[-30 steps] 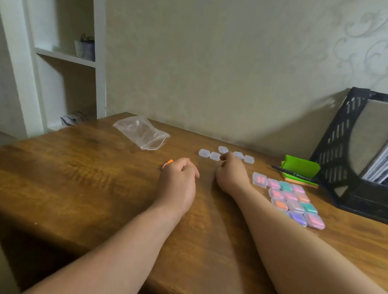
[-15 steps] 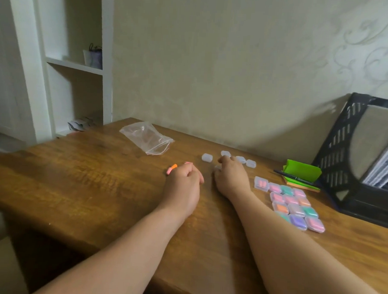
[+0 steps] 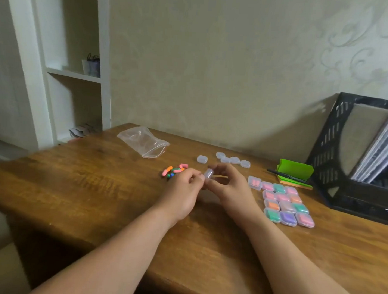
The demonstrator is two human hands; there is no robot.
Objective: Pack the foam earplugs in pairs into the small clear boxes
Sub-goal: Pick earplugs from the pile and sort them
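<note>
- The right hand is curled round a small clear box, gripping it between thumb and fingertips just above the table, near the middle.
- The left hand faces it with fingers curled, their tips meeting the box's left end. The view is soft there, so I cannot tell whether they pinch the box or only touch it.
- Both forearms reach in from the near edge and converge at the box.
- Just beyond the left hand's knuckles lies a small heap of loose earplugs in pink, orange, green and blue, resting on the wood.
- Behind the hands, toward the wall, sit the empty boxes: a short cluster, with one set a little apart to the left.
- To the right of the right hand the filled boxes lie flat in touching rows, showing pink, green, orange and purple through the lids.
- A clear zip bag lies crumpled at the far left of the table.
- A green note holder with a dark pen across it stands beside a black file rack at the right.
- A white shelf unit stands beyond the table's left corner.
</note>
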